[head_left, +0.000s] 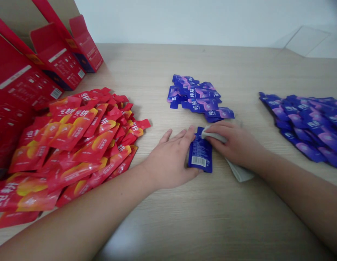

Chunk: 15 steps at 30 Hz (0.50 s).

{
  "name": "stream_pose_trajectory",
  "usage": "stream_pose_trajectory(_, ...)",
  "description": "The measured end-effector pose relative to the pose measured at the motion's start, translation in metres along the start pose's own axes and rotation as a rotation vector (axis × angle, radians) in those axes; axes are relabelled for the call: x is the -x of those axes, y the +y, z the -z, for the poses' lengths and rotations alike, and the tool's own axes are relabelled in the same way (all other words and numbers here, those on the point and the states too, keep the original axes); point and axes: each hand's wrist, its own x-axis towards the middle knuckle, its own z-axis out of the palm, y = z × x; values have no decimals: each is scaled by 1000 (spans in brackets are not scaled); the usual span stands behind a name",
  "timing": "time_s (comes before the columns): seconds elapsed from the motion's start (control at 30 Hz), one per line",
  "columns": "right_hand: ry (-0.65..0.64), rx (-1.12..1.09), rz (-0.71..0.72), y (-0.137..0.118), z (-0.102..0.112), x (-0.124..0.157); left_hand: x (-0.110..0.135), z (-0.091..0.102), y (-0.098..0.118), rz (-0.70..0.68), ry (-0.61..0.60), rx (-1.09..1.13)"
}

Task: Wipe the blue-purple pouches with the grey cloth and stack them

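A small blue foil pouch (201, 150) lies back side up on the table, its printed text and barcode showing. My left hand (172, 157) rests along its left side, holding it down with the index finger at the upper left edge and the thumb at the bottom edge; the other fingers are stretched out. My right hand (235, 143) is closed on a folded whitish cloth (240, 172), pressed against the pouch's upper right part. Just beyond sits a small group of blue-purple pouches (197, 95).
To the left spreads a big heap of red-orange pouches (83, 141). Red cartons (58, 58) stand behind it with their flaps up. On the right is a pile of blue-purple pouches (311, 125). A clear panel (307, 40) stands at the back right of the wood-grain table (146, 65).
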Motion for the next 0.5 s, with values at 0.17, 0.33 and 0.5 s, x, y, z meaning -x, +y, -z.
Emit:
stream_pose_trajectory(0.17,202,-45,-95,1,4,5,0,-3,-4,-3,0,8)
stream_pose_trajectory(0.33,211,-93,78,-4,0,8,-3,-3,-6,20,-36,1)
stream_pose_trajectory(0.5,214,-163,57,-5,-1,8,-5,0,-8,60,-42,-5)
